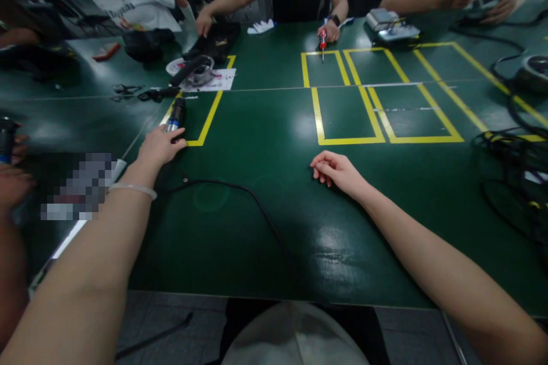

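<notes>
Head view: at the far left edge of the desk (257,228), a co-worker's hand (16,183) sits near a dark cylinder (5,140) with a blue band. Farther up lie a red-and-dark tool (107,51) and a black bundle (148,44), with some dark hand tools (127,90) nearer me.

My left hand (156,147) reaches palm down, a pale bracelet (132,187) on its wrist, to the near end of a black-and-silver tool (176,111) with a blue band. That tool lies along the left side of a yellow tape outline (209,120). My thumb and index finger spread out to its right; the other fingers are hidden, so I can't tell whether they are closed round it. Just beyond are a clear roll (204,73) and a white sheet (226,80). A black cord (240,186) curves from near my left wrist toward me.

Across from me, a person's hand (331,31) holds a red screwdriver (322,39), tip down. My right hand (336,168) rests on bare desk, its fingers loosely curled, released, with nothing visible in them. Farther right are a silver device (382,20) and tangled black cables (514,168).
</notes>
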Motion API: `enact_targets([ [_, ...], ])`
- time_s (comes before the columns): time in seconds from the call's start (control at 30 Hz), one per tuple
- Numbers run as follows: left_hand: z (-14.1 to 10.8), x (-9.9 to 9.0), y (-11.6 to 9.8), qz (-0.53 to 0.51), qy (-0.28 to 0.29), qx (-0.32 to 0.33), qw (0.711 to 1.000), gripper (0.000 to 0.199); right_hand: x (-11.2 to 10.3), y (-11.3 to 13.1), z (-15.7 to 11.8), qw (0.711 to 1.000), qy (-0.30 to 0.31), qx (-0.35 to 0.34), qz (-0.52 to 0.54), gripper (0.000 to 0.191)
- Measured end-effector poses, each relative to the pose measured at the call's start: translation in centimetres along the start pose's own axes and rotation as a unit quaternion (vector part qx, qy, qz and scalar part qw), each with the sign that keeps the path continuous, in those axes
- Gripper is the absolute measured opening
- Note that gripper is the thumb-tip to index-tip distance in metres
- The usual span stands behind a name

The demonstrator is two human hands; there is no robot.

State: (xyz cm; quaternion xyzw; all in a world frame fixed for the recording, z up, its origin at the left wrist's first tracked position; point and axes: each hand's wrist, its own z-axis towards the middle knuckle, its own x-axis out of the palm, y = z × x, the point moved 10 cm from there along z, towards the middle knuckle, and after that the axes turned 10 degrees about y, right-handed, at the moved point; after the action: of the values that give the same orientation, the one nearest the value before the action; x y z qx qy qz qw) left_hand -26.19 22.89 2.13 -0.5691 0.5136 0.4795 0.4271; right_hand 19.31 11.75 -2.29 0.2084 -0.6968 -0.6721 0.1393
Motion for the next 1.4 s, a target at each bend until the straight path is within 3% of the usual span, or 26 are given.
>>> enact_targets([
  [0.13, 0.3, 0.1, 0.5, 0.009, 0.005, -0.030, 0.999, 0.065, 0.0, -0.2, 0.0, 1.000, 0.001, -0.002, -0.001, 0.016],
  [0.47, -1.8, 0.4, -0.8, 0.028, 0.013, -0.048, 0.998, 0.068, 0.2, 0.2, -0.1, 1.000, 0.001, -0.001, -0.002, 0.014],
  [0.67, -3.1, 0.2, -2.8, 0.026, -0.003, -0.053, 0.998, 0.066, 0.3, 0.3, 0.0, 1.000, -0.002, 0.002, -0.004, 0.014],
  [0.8, -6.8, 0.5, -7.7, 0.025, -0.025, -0.019, 0.999, 0.064, 0.6, 0.6, 0.2, 1.000, -0.005, 0.003, -0.012, 0.014],
  [0.97, -12.8, 1.1, -16.8, 0.073, -0.045, 0.066, 0.994, 0.060, 1.5, 2.3, -0.2, 0.997, -0.015, -0.032, -0.062, 0.011],
  [1.07, -15.5, 1.7, -21.9, 0.082, -0.034, 0.116, 0.989, 0.056, 2.7, 3.8, -0.7, 0.987, -0.005, -0.073, -0.144, 0.010],
  [1.2, -17.9, 2.5, -27.8, 0.046, -0.013, 0.193, 0.980, 0.053, 4.1, 3.2, -0.9, 0.982, 0.026, -0.064, -0.174, 0.013],
  [1.3, -18.9, 2.9, -30.8, 0.031, 0.006, 0.238, 0.971, 0.053, 4.5, 2.2, -0.8, 0.988, 0.053, -0.048, -0.138, 0.015],
  [1.4, -19.2, 2.9, -31.7, 0.008, 0.016, 0.269, 0.963, 0.053, 4.1, 1.8, -0.8, 0.995, 0.058, -0.043, -0.070, 0.019],
])
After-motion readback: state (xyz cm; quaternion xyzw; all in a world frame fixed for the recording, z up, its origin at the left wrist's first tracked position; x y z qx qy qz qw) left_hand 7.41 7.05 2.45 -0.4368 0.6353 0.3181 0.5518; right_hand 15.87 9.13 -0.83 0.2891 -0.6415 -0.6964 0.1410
